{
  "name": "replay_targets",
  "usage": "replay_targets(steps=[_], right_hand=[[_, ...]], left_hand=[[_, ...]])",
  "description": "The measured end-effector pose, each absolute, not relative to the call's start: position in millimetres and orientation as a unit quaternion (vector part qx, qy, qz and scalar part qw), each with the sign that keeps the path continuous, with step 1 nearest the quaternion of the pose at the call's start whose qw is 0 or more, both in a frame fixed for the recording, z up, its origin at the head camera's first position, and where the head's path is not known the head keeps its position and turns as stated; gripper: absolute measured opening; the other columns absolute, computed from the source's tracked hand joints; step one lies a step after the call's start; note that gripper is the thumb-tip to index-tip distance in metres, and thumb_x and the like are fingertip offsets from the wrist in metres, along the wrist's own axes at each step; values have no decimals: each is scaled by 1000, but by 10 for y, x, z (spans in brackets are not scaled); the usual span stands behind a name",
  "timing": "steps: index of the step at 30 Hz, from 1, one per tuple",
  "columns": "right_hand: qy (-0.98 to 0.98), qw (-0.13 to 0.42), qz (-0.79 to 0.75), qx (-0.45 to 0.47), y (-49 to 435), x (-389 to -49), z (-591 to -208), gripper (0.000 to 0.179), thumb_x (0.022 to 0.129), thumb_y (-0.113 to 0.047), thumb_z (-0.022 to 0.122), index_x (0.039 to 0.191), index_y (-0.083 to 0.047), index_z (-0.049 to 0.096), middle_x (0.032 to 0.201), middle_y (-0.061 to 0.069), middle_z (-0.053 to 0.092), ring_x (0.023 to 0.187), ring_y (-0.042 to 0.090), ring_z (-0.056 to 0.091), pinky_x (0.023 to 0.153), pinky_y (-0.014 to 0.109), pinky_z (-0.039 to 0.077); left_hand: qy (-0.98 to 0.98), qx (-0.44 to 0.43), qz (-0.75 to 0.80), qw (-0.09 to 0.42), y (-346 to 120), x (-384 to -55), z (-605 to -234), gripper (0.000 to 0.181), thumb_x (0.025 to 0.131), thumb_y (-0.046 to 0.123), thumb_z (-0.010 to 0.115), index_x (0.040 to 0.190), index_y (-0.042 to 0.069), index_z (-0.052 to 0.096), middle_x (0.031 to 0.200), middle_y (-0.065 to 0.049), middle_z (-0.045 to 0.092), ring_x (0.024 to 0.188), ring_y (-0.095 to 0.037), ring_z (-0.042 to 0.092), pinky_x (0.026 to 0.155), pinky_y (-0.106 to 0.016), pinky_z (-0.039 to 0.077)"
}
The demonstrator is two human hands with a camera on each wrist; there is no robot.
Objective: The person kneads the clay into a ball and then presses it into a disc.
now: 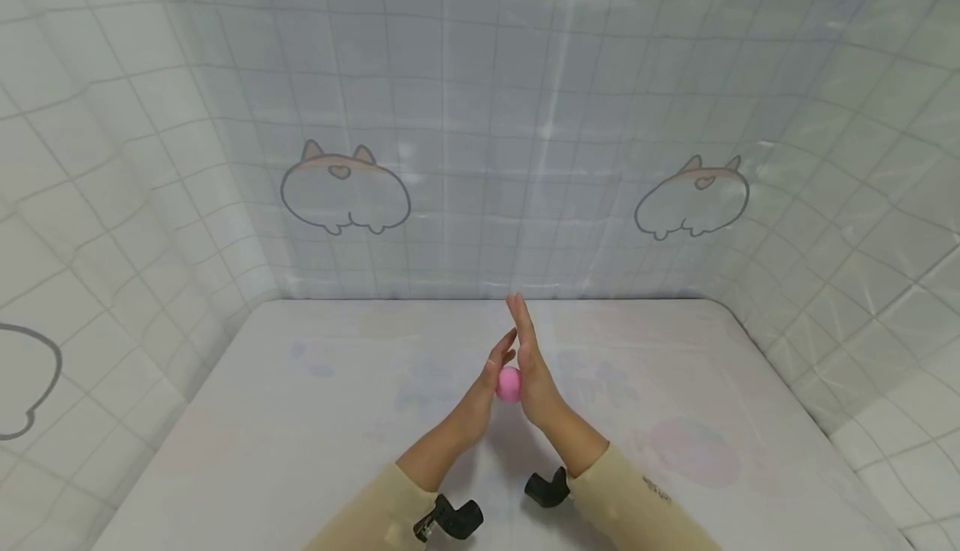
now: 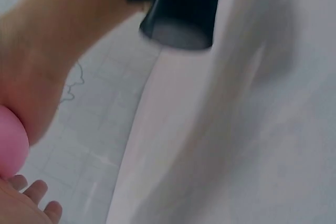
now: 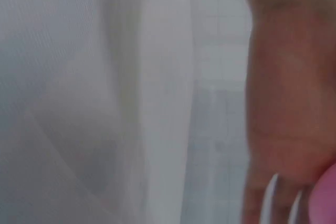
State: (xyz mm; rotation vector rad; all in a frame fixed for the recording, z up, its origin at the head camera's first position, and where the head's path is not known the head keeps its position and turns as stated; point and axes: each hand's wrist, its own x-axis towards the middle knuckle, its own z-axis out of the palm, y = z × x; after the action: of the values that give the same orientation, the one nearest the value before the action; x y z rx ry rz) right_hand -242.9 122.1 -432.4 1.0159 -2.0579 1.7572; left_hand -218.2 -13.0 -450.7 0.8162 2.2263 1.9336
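A smooth pink ball [image 1: 508,384] sits between the two palms, above the white tabletop. My left hand [image 1: 478,397] presses it from the left, its fingers extended and slightly bent. From the right, the palm of my right hand [image 1: 537,380] touches the ball, with the fingers straight and pointing away from me. Near the fingertips the hands come close together. In the left wrist view the pink ball [image 2: 11,142] is cut off by the left edge, against a palm. Only a sliver of the pink ball [image 3: 324,200] shows in the blurred right wrist view.
Beneath the hands lies a white tabletop [image 1: 330,418] with faint coloured patches. Gridded sheets with cartoon animal drawings hang behind it, such as the back sheet [image 1: 495,151], and at both sides. Black wrist cameras stick out from the left sleeve [image 1: 375,509] and right sleeve [image 1: 637,501].
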Motion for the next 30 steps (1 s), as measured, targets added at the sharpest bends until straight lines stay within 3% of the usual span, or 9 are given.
replay_targets(steps=[11, 17, 25, 30], right_hand=[[-759, 83, 579, 286, 1191, -2503, -4418, 85, 96, -76, 14, 162, -24, 4, 168, 2, 5, 152, 30, 8, 110, 74, 11], [-761, 78, 560, 318, 1178, -2431, -4498, 81, 98, -73, 14, 162, -25, 4, 167, 4, 4, 152, 32, 6, 109, 75, 13], [-745, 116, 525, 394, 1112, -2270, -4581, 82, 102, -66, 15, 161, -11, 2, 167, 11, 4, 152, 33, 4, 110, 74, 12], [-726, 158, 506, 438, 1057, -2142, -4538, 82, 104, -62, 13, 159, -2, 3, 166, 17, 4, 152, 31, 3, 108, 76, 13]], left_hand=[[595, 327, 733, 24, -137, -2138, -4380, 89, 99, 69, 1, 160, 4, 2, 166, -17, 0, 150, -41, 4, 116, -63, 0], [580, 327, 746, -19, -162, -2154, -4321, 84, 101, 63, 2, 160, 3, 2, 166, -16, 1, 151, -39, 4, 116, -63, -2], [632, 279, 719, -80, -214, -2162, -4312, 78, 104, 59, 2, 160, 5, 3, 167, -13, 2, 152, -33, 4, 118, -60, 2], [647, 243, 720, -69, -209, -2200, -4356, 79, 103, 61, 2, 161, 8, 3, 168, -11, 1, 153, -33, 1, 117, -62, -1]])
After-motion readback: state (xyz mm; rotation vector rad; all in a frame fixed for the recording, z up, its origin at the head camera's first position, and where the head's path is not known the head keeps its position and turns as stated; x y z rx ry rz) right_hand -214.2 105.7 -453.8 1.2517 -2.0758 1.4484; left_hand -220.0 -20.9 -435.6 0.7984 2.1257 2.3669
